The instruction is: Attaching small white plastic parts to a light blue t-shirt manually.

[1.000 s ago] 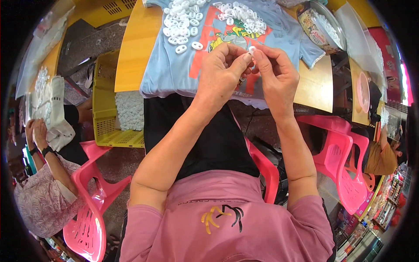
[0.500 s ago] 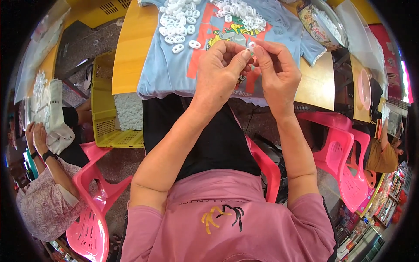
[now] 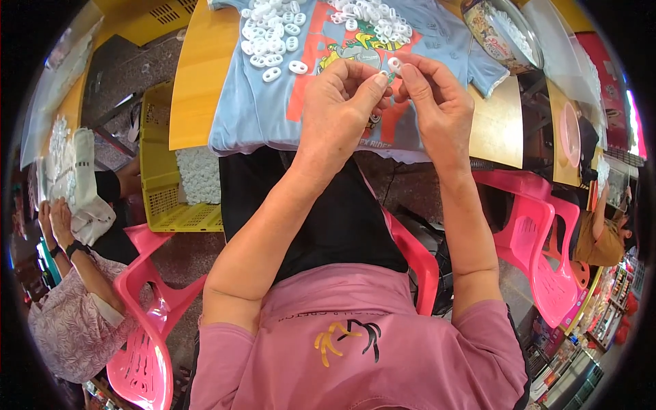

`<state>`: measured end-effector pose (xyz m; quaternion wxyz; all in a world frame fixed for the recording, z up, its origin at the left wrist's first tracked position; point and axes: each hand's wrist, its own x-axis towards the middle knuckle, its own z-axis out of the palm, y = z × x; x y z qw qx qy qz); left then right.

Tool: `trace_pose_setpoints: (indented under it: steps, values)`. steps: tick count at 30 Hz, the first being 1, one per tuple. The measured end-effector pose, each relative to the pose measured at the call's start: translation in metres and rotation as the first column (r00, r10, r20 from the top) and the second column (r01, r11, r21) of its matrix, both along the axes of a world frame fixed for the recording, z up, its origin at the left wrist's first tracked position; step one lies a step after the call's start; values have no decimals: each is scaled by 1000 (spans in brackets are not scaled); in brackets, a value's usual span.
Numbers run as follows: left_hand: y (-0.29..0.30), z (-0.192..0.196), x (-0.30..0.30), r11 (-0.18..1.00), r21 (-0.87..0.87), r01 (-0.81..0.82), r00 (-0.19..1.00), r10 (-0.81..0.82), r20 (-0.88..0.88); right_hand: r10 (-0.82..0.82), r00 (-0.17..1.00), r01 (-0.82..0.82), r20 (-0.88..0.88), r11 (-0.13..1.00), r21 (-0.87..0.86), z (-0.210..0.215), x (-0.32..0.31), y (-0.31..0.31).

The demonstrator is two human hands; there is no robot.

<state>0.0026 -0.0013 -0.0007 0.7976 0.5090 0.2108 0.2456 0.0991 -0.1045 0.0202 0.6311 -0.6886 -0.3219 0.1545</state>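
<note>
Right hand [image 3: 439, 107] pinching small white oval two-holed plastic piece [image 3: 394, 64], raised over light-blue printed shirt [image 3: 256, 113] on yellow counter [image 3: 190, 102]. Left hand [image 3: 336, 109] just beside, pinched narrow; from afar I can't tell whether it holds anything.

Pink chairs [image 3: 160, 352] stand on a dark floor [image 3: 184, 256].

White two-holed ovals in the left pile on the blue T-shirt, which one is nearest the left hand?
The separate white oval off the lower right of the pile, beside the red stripe; that pile's other ovals lie farther left or higher in view.
</note>
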Motion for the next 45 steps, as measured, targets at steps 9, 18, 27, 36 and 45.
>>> trace_pose_setpoints:
  steps: [9, 18, 27, 36, 45]
  values:
    - [-1, 2, -1, 1000, 12, -19, 1000, 19, -9, 63, 985, -62, 162, 998, -9, -9, 0, -3]
    - [0, 3, -2, 1000, -12, -26, 1000, 26, 1, 60, 961, -55, 271, 998, -23, -16, 4, -4]
    - [-1, 4, 1, 999, -29, -34, 999, 34, 23, 31, 1000, -31, 3, 1000, -5, -7, -2, -1]
    - [7, 44, -15, 994, 17, 112, 975, -113, 192, 154, 946, -72, -286, 958, 278, 28, -1, -17]
    - [-16, 30, -30, 950, 269, 158, 889, -255, 380, 395, 794, -155, -463, 867, 474, 49, -47, -24]
